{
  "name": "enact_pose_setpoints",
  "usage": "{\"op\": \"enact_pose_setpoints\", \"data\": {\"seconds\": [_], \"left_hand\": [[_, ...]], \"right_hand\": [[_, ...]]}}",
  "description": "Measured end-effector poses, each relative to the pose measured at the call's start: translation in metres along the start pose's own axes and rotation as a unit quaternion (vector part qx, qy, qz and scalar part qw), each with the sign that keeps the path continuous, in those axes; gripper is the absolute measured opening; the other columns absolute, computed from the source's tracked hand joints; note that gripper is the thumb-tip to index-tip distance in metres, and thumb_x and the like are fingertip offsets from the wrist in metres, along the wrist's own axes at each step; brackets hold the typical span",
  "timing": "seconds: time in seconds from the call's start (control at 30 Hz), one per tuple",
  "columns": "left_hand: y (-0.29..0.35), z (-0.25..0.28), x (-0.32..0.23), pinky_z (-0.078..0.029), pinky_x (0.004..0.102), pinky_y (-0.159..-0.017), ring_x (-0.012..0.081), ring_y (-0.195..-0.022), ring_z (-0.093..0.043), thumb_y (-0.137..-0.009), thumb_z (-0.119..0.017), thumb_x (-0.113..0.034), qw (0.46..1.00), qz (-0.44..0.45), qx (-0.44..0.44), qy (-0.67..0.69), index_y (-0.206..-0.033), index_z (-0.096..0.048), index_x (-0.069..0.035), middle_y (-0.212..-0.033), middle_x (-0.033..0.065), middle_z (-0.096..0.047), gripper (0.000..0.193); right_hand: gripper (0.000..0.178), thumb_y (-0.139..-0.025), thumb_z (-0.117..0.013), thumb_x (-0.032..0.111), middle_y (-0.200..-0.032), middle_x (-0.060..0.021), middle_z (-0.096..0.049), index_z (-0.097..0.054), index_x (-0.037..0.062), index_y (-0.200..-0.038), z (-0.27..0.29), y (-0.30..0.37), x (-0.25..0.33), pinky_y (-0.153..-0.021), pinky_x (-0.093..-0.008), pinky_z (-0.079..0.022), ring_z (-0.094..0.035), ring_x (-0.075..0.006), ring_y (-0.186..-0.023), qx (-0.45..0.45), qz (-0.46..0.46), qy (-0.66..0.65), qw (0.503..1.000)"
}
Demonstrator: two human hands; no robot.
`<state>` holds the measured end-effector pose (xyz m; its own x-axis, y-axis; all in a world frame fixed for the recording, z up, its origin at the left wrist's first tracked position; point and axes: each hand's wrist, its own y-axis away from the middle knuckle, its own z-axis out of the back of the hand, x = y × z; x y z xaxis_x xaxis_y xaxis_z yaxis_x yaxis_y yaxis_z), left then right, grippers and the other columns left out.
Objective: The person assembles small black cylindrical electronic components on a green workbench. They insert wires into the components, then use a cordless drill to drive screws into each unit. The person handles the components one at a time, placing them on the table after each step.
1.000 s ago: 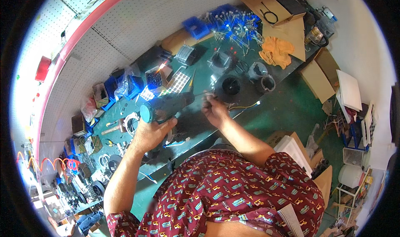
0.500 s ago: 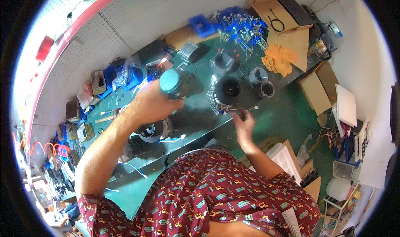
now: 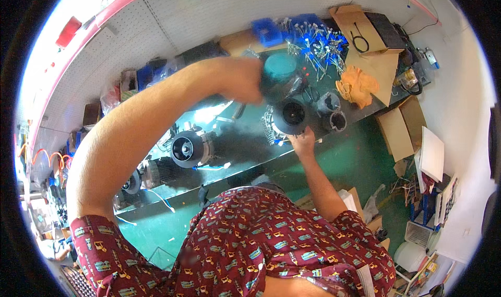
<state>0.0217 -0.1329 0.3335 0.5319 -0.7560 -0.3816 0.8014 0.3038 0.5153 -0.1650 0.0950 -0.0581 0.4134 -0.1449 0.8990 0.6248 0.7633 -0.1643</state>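
My left hand (image 3: 242,81), smeared by motion, is wrapped round a teal-and-black cordless drill (image 3: 280,67) at the far side of the bench. The drill hangs just above and behind a black round blower fan (image 3: 290,114) with wires and metal parts at its left side. My right hand (image 3: 302,140) grips the near rim of this fan, its fingertips partly hidden beneath it. A second blower fan (image 3: 187,149) with a white and blue wire lead sits left on the bench. Another fan (image 3: 132,182) lies farther left, near the front edge.
Two grey ring-shaped housings (image 3: 329,103) stand right of the fan, beside orange gloves (image 3: 357,87). Bundled wire leads (image 3: 317,44) and a blue bin (image 3: 267,32) lie at the back. An open cardboard box (image 3: 404,127) stands on the right, past the bench edge.
My left hand has swung right with the drill, from over the left fan to behind the right one. My right hand has shifted from a wire lead to the fan's near rim.
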Motion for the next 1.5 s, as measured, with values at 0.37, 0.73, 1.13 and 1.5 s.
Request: {"op": "enact_pose_setpoints", "data": {"seconds": [0.37,0.73,1.13,1.5], "left_hand": [[-0.007,-0.013,0.005,-0.053,0.0487,-0.084,0.0406,-0.096,-0.067,-0.073,-0.070,-0.029,0.998,0.016,-0.030,-0.049,-0.108,-0.067,-0.005,-0.099,0.0240,-0.070,0.043],[0.003,-0.010,-0.011,-0.055,0.0478,-0.077,0.0390,-0.086,-0.069,-0.072,-0.070,-0.034,0.997,0.045,-0.044,-0.037,-0.096,-0.070,-0.002,-0.087,0.0212,-0.071,0.040],[0.101,-0.019,-0.002,-0.050,0.0347,-0.085,0.0181,-0.093,-0.062,-0.081,-0.078,-0.018,0.957,0.037,-0.244,0.153,-0.112,-0.065,-0.002,-0.105,0.0104,-0.069,0.038],[0.196,-0.134,0.027,-0.051,0.0329,-0.082,0.0161,-0.089,-0.063,-0.086,-0.077,-0.028,0.827,0.250,-0.277,0.420,-0.119,-0.065,-0.003,-0.102,0.0066,-0.069,0.043]], "right_hand": [[0.034,-0.071,-0.084,0.008,-0.092,-0.0147,-0.071,-0.064,0.0015,-0.097,0.001,-0.002,0.054,-0.074,-0.0372,-0.055,-0.069,-0.0282,-0.081,0.001,0.017,-0.036,0.999],[0.047,-0.072,-0.084,-0.001,-0.104,-0.0096,-0.069,-0.060,-0.0011,-0.113,-0.004,-0.003,0.052,-0.085,-0.0329,-0.054,-0.067,-0.0174,-0.094,0.004,-0.090,-0.234,0.968],[0.035,-0.097,-0.050,0.012,-0.093,-0.0047,-0.068,-0.058,0.0000,-0.129,0.063,0.044,0.074,-0.052,-0.0221,-0.041,-0.050,-0.0081,-0.063,-0.005,-0.294,-0.259,0.920],[0.015,-0.096,-0.062,0.019,-0.104,-0.0029,-0.070,-0.063,0.0087,-0.107,0.006,0.024,0.202,-0.069,-0.0285,-0.047,-0.061,-0.0118,-0.084,0.147,-0.369,-0.450,0.800]]}}
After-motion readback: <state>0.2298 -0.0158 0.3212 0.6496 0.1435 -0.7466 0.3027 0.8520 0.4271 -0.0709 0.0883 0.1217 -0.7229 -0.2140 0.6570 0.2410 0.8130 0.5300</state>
